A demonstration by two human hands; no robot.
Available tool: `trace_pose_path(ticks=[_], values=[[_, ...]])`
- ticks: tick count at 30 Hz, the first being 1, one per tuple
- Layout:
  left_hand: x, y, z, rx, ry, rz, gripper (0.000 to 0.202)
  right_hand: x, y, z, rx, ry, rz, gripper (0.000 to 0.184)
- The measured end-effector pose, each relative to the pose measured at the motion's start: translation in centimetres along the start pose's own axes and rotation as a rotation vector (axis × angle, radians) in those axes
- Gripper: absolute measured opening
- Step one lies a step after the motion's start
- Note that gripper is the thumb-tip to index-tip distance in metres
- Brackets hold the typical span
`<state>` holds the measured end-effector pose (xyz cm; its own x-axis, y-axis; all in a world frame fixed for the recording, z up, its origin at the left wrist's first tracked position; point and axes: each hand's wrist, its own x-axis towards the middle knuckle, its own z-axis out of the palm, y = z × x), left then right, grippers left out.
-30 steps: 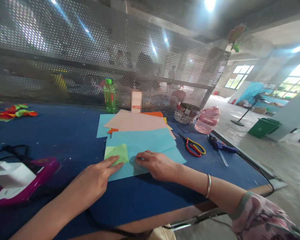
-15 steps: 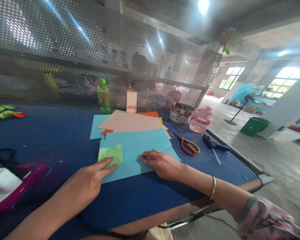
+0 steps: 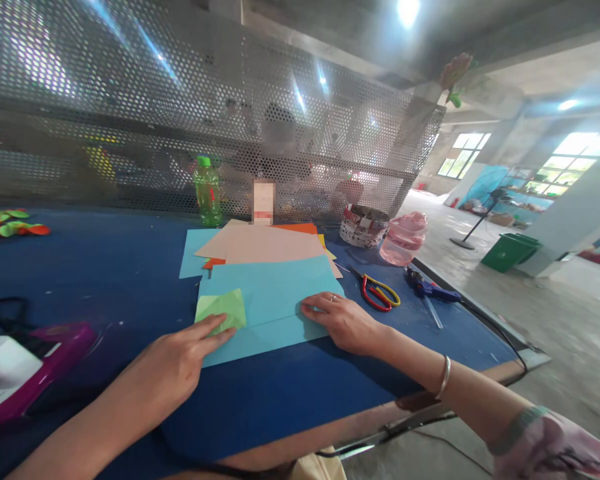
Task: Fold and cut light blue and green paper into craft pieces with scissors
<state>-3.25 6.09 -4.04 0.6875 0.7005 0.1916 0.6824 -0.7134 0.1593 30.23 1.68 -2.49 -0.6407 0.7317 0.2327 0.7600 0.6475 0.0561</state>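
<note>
Head-worn view, forward and down

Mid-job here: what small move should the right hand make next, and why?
I'd probably slide the right hand lightly rightward along the blue paper. A line, fold or sheet edge I can't tell, runs across it to those fingertips, while the left hand has fingers on the light-green paper, apparently steadying it.

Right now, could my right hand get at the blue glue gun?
Probably yes: your right hand rests on the light blue paper, and the blue glue gun lies uncovered to its right; only the red-and-yellow-handled tool sits near the way.
</note>
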Motion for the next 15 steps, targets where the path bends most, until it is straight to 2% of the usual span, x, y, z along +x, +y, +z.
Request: trace_pose_path(ticks=[9,15], values=[[-0.1,0.8,-0.2,0.044,0.027,-0.025,0.065,-2.9,2.0,0.1,-0.024,0.009,0.119,0.053],[0.0,0.1,0.1,0.016,0.031,-0.011,0.062,-4.2,3.2,-0.3,-0.059,0.022,0.166,0.050]])
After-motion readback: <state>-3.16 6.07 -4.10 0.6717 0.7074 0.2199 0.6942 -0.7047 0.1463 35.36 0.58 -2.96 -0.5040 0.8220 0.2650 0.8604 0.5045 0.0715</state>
